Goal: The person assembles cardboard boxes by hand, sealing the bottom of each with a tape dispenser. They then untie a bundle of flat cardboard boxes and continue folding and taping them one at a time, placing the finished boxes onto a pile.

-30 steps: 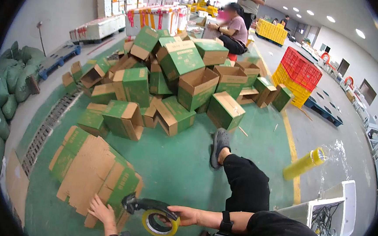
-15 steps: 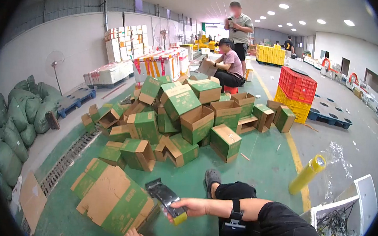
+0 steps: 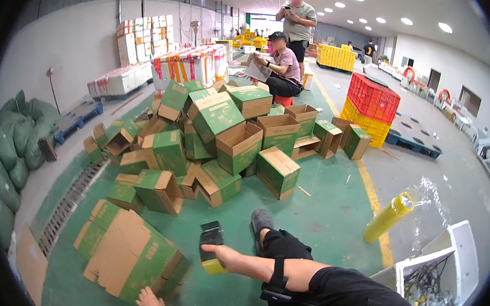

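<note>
My right hand (image 3: 223, 258) is wrapped round a tape dispenser (image 3: 212, 234), black with a yellow roll (image 3: 214, 267) at its lower end. It is held above the green floor, just right of a cardboard box. This green-and-brown cardboard box (image 3: 122, 247) lies at the lower left, with worn brown flaps and a side face showing on its right. At its near edge, my left hand (image 3: 150, 303) grips the cardboard, fingers over the green surface; the thumb is not clearly visible. The dispenser and the box are apart.
Ahead lies a heap of green-and-brown boxes (image 3: 216, 117). A yellow roll (image 3: 388, 217) stands at right, near a white foam bin (image 3: 404, 275) holding dark straps. Stacked crates (image 3: 370, 105) stand farther off. One person (image 3: 285, 70) sits behind the heap; another (image 3: 298, 23) stands. Green sacks (image 3: 15, 142) line the left.
The view has shifted right. The tape dispenser has turned more upright in my right hand. More of the box's right side shows, and my left hand has moved farther onto its green surface.
</note>
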A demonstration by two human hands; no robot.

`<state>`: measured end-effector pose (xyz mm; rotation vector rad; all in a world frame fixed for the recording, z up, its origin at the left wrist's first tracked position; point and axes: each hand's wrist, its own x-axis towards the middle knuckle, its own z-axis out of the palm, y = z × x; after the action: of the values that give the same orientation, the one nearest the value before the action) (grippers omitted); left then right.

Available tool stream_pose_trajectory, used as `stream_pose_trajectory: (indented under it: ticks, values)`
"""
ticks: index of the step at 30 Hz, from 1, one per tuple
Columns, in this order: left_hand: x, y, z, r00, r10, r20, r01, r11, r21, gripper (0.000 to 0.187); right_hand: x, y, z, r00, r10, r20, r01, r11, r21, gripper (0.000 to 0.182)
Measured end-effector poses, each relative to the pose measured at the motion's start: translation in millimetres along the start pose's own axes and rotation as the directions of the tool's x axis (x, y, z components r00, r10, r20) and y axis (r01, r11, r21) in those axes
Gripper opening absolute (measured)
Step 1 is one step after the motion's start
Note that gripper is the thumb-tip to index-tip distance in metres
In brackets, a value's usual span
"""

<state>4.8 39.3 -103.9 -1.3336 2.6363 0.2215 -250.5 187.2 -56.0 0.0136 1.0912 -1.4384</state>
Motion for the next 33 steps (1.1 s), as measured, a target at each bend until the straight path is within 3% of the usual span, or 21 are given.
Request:
stream_pose_trajectory:
  ticks: [1, 3, 9, 14, 17, 26, 33]
  values:
    - [5.8, 3.5, 2.6, 0.994, -0.102, -0.042, 0.102, 0.995, 0.008, 0.056, 12.2, 10.8, -2.5, 0.997, -0.071, 0.023, 0.071, 0.997, -0.031, 0.03]
    - [12.1, 3.5, 3.5, 0.99, -0.129, -0.053, 0.132, 0.99, 0.049, 0.055, 4.5, 12.0, 5.1, 0.996, -0.087, -0.032, 0.077, 0.971, -0.227, 0.032]
    - [30.2, 1.4, 7.5, 0.965, -0.195, -0.174, 0.205, 0.978, 0.044, 0.048, 35.2, 23.0, 7.7, 0.999, 0.005, -0.042, -0.007, 0.999, -0.035, 0.032]
    - [33.3, 7.3, 7.5, 0.953, -0.225, -0.202, 0.241, 0.969, 0.055, 0.044, 37.0, 17.1, 2.6, 0.997, -0.068, 0.041, 0.074, 0.98, -0.186, 0.037]
    - [32.6, 9.8, 6.3, 0.949, -0.223, -0.223, 0.245, 0.966, 0.077, 0.041, 25.0, 9.6, 1.9, 0.999, -0.042, -0.023, 0.037, 0.981, -0.191, 0.036]
    - [24.5, 6.6, 19.6, 0.949, -0.176, -0.261, 0.213, 0.97, 0.119, 0.045, 24.8, 9.8, -17.4, 0.989, -0.06, -0.137, 0.062, 0.998, 0.015, 0.032]
    - [21.1, 11.1, 13.8, 0.95, -0.199, -0.24, 0.221, 0.973, 0.068, 0.042, 24.3, 11.3, -11.3, 0.989, -0.065, -0.135, 0.059, 0.997, -0.048, 0.033]
